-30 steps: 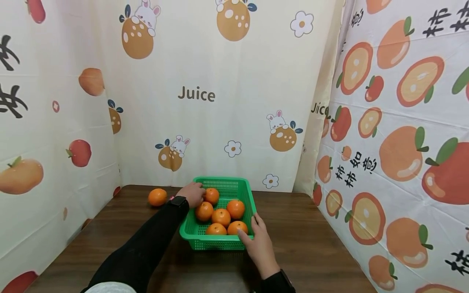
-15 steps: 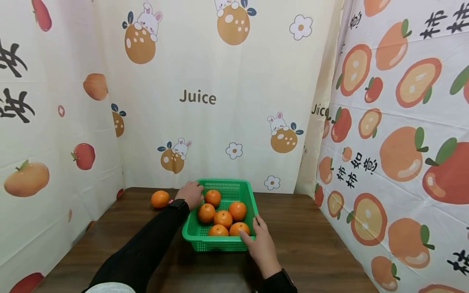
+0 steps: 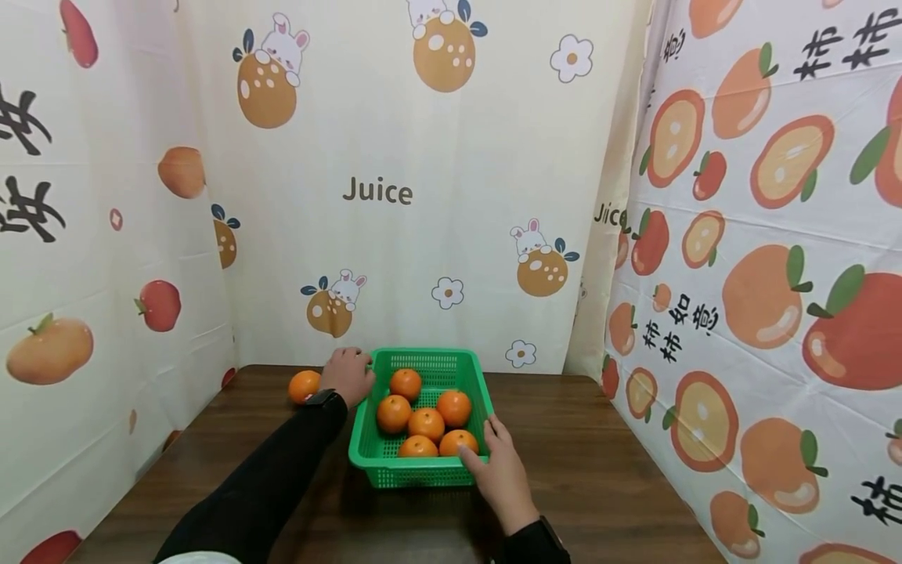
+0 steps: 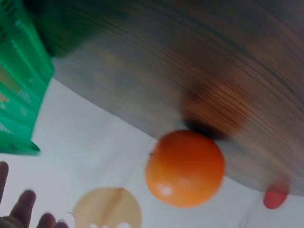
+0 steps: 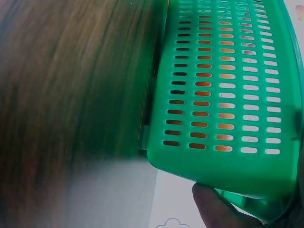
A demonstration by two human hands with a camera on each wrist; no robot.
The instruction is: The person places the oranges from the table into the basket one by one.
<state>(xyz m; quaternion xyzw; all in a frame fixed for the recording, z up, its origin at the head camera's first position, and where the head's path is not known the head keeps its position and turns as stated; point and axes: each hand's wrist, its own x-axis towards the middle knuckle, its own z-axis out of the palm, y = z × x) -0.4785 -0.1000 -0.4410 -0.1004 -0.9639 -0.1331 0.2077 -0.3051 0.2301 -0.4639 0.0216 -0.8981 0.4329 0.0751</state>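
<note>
A green plastic basket (image 3: 421,473) with slotted walls stands on the table, with several mandarins (image 3: 426,424) lying inside. My right hand (image 3: 502,478) grips its near right corner, the thumb at the front rim and the fingers along the right side. In the right wrist view, a fingertip (image 5: 209,199) shows against the basket's edge. My left hand (image 3: 348,377) is beside the far left rim, between the basket and a loose mandarin (image 3: 303,386). That mandarin (image 4: 185,168) appears whole in the left wrist view, apart from the loosely spread fingers (image 4: 23,206), which hold nothing.
The dark wooden table (image 3: 578,446) ends at a cream printed curtain (image 3: 395,258) behind. Fruit-patterned curtains hang along the left (image 3: 106,258) and right (image 3: 768,392) sides.
My left hand has drawn back leftward from over the basket's left side toward the loose mandarin, now partly covering it. The right hand stays at the corner. The head view has shifted slightly.
</note>
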